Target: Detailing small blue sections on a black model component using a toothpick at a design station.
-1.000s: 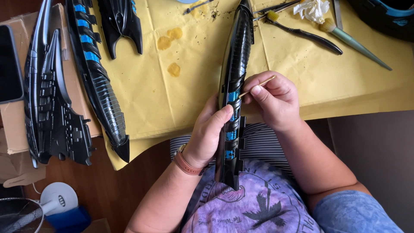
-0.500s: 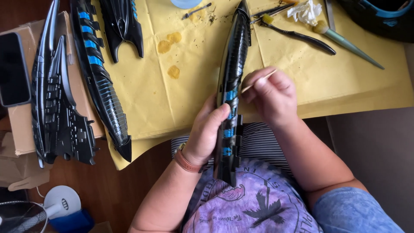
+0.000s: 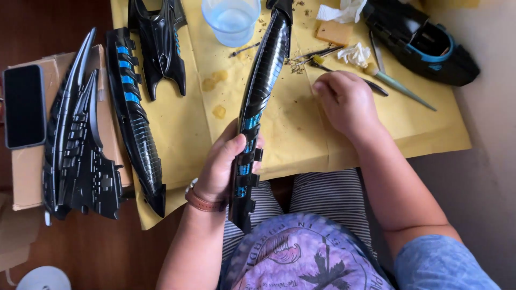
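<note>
Black-and-blue fin (image 3: 258, 102); yellow cloth (image 3: 301, 134), perhaps stained.

Clear plastic cup (image 3: 231, 20) on yellow paper (image 3: 430, 129); black phone (image 3: 24, 106) on cardboard box (image 3: 27, 177); crumpled tissue (image 3: 356, 53).

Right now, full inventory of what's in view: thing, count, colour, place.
long model part: 1, black with blue patches, held upright over table edge
second long part: 1, black with blue patches, lying on cloth, left
forked part: 1, black, top left of cloth
spiked parts: stack, count unclear, black, on cardboard box, far left
phone: 1, black, on box
cup: 1, clear bluish, top centre
hull piece: 1, black with blue rim, top right
brushes and tools: several, beside right hand
tissue wads: 2, white, top right
table cloth: 1, yellow
left hand: grip around long model part
right hand: closed, on cloth by the tools
</note>
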